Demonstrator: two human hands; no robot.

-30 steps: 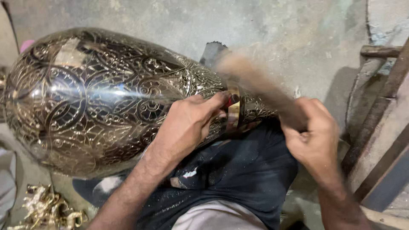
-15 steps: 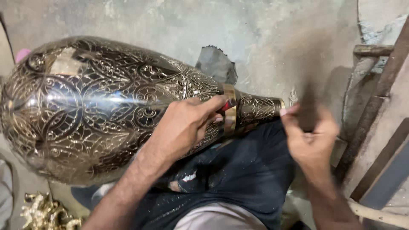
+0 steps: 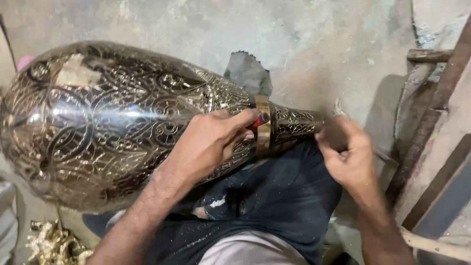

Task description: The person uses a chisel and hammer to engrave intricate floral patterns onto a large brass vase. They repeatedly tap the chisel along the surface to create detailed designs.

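The big shiny metal vase with carved swirls (image 3: pixel 117 127) lies on its side across the person's lap. The left hand (image 3: pixel 208 145) presses on its neck, pinching a small red-tipped tool (image 3: pixel 261 119) against the plain brass band (image 3: pixel 263 130). The right hand (image 3: pixel 346 157) is closed on something blurry, maybe a hammer; I cannot tell. A bad hit could hurt fingers or dent the vase, and the round vase could roll off

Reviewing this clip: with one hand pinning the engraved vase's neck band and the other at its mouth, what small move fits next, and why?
Probably another light tap at the neck end. The left hand pins a small red-tipped tool against the plain brass band of the engraved vase lying across the lap, while the right hand grips something blurred at the vase's mouth.
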